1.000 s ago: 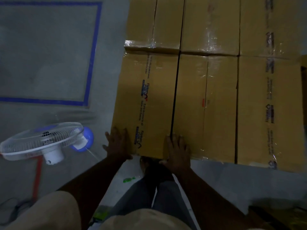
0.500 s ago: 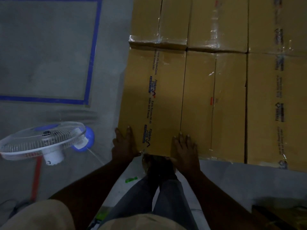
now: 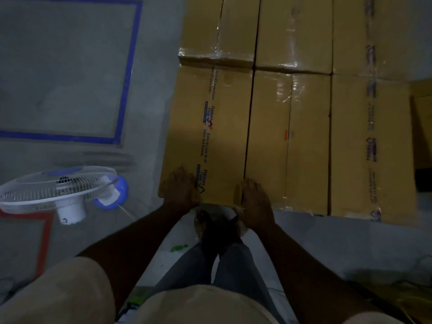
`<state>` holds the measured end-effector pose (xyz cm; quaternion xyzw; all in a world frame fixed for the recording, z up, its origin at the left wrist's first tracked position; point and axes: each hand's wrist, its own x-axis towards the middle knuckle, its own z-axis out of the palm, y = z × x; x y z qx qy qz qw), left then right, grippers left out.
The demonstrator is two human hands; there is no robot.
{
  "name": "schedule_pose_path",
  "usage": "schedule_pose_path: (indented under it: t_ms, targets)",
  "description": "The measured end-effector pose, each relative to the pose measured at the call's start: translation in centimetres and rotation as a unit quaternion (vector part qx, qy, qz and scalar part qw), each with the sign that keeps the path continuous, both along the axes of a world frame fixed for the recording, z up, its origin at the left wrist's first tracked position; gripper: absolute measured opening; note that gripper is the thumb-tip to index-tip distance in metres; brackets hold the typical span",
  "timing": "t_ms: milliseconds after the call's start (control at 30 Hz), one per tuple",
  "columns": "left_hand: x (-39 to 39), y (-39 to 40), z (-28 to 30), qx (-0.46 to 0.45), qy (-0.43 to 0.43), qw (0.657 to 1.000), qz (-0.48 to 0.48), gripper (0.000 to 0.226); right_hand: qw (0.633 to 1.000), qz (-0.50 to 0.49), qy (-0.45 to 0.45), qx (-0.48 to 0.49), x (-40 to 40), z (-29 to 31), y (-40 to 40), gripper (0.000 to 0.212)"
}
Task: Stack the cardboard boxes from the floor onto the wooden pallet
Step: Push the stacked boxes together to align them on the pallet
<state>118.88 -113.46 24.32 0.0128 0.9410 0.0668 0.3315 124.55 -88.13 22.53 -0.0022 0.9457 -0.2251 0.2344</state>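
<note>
Several brown taped cardboard boxes form a flat layer ahead of me; the pallet beneath is hidden. The nearest left box (image 3: 224,136) carries blue printed tape along its top. My left hand (image 3: 180,190) lies flat on this box's near left corner, fingers pointing forward. My right hand (image 3: 254,202) rests flat on the near edge where this box meets the box beside it (image 3: 287,141), thumb hanging over the front edge. Further boxes (image 3: 371,146) lie to the right and a back row (image 3: 292,31) lies behind.
A white and blue pedestal fan (image 3: 60,190) stands on the grey floor at my left, close to the stack. Blue tape (image 3: 126,73) marks a rectangle on the floor beyond it, red tape (image 3: 44,239) lies under the fan. My legs (image 3: 210,260) stand against the stack's front.
Both hands stay flat on the near edge of the left box. The box has slid slightly to the right, closing up against its neighbour, and the view has shifted with it.
</note>
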Motion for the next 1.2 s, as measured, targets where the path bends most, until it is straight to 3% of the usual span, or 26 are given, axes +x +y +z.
schedule_pose_path:
  t_ms: [133, 233, 400, 533, 667, 800, 900, 1200]
  targets:
    - [1.0, 5.6, 1.3, 0.073, -0.029, 0.993, -0.083, 0.104, 0.985, -0.135, 0.01, -0.104, 2.6, 1.8, 3.1, 0.073]
    - [1.9, 9.8, 1.7, 0.103, -0.053, 0.987, -0.109, 0.099, 0.973, -0.181, 0.014, -0.146, 4.6, 2.0, 6.6, 0.071]
    - [3.0, 16.8, 1.3, 0.158, -0.053, 0.979, -0.118, 0.096, 0.922, -0.332, 0.037, -0.198, 5.9, 1.7, 14.1, 0.052]
    - [3.9, 23.7, 0.1, 0.182, -0.062, 0.973, -0.125, 0.091, 0.943, -0.308, -0.017, -0.126, 6.7, -0.5, 21.2, 0.072]
    - [4.5, 31.3, -0.8, 0.162, -0.078, 0.974, -0.139, 0.096, 0.965, -0.26, 0.022, 0.038, 7.5, -1.5, 28.2, 0.088]
    - [4.7, 37.9, -1.6, 0.092, -0.048, 0.985, -0.141, 0.111, 0.983, -0.14, -0.006, 0.118, 8.8, -2.4, 33.3, 0.078]
    - [5.2, 40.8, -2.4, 0.046, -0.018, 0.988, -0.148, 0.116, 0.99, -0.075, -0.017, 0.114, 9.1, -3.0, 34.5, 0.082]
    - [4.6, 44.5, -3.3, 0.015, -0.003, 0.972, -0.235, 0.116, 0.991, -0.084, -0.103, -0.027, 8.4, -2.2, 36.1, 0.094]
